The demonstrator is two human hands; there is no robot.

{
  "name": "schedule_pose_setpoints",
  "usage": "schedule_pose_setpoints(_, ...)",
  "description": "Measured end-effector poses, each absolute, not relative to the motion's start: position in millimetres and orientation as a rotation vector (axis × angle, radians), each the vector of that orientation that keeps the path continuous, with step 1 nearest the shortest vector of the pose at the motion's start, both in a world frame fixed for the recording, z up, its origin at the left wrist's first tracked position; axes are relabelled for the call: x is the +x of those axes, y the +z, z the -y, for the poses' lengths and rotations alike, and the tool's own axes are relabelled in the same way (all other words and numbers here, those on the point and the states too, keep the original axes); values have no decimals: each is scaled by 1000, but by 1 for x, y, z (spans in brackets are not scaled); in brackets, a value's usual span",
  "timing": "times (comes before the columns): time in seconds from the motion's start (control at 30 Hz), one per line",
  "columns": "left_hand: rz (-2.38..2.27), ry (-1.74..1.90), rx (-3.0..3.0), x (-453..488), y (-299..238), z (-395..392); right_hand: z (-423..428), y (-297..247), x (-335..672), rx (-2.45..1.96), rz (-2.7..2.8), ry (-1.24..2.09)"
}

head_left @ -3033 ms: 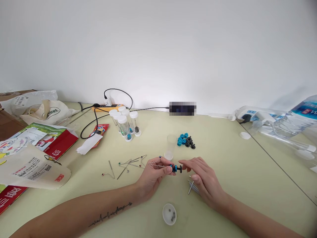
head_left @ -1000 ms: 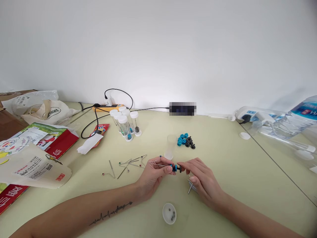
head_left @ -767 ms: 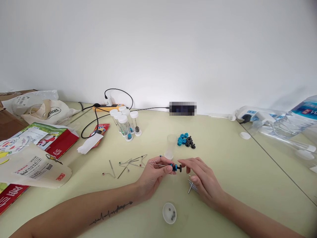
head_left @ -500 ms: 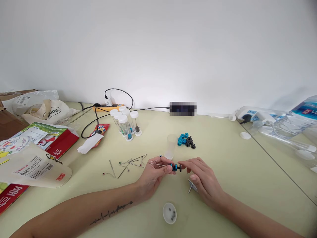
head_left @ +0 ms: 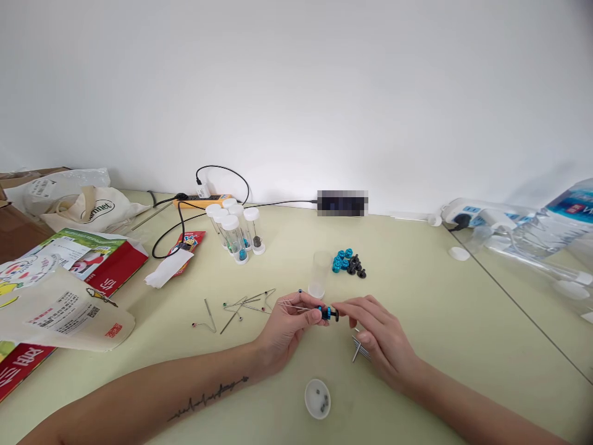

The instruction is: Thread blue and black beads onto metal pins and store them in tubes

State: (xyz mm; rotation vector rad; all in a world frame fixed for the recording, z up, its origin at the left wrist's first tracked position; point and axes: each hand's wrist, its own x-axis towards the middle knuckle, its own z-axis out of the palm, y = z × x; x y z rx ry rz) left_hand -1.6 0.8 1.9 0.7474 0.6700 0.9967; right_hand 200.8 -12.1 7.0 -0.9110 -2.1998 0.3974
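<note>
My left hand [head_left: 290,329] pinches a thin metal pin [head_left: 296,306] threaded with blue and black beads [head_left: 328,313], held just above the pale green table [head_left: 435,309]. My right hand [head_left: 377,337] meets it from the right, thumb and forefinger pinched on the black bead at the pin's tip. A few spare metal pins [head_left: 359,348] lie under my right hand. A pile of blue and black beads [head_left: 347,262] sits just beyond, beside an empty clear tube [head_left: 319,274].
A white cap with tiny grey parts [head_left: 317,399] lies near my wrists. Loose pins [head_left: 245,304], several capped tubes [head_left: 234,232], cables, a power strip [head_left: 482,216], snack packets [head_left: 69,272], bags and a water bottle [head_left: 551,225] ring the table.
Almost nothing has moved. My right fingertips have shifted slightly along the bead at the pin's tip.
</note>
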Motion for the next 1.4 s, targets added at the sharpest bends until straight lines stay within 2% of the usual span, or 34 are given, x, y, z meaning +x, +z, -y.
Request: schedule_pose_setpoints(1.4,-603,1053,698,-2,2,-1,13,7,200,-939,2227,332)
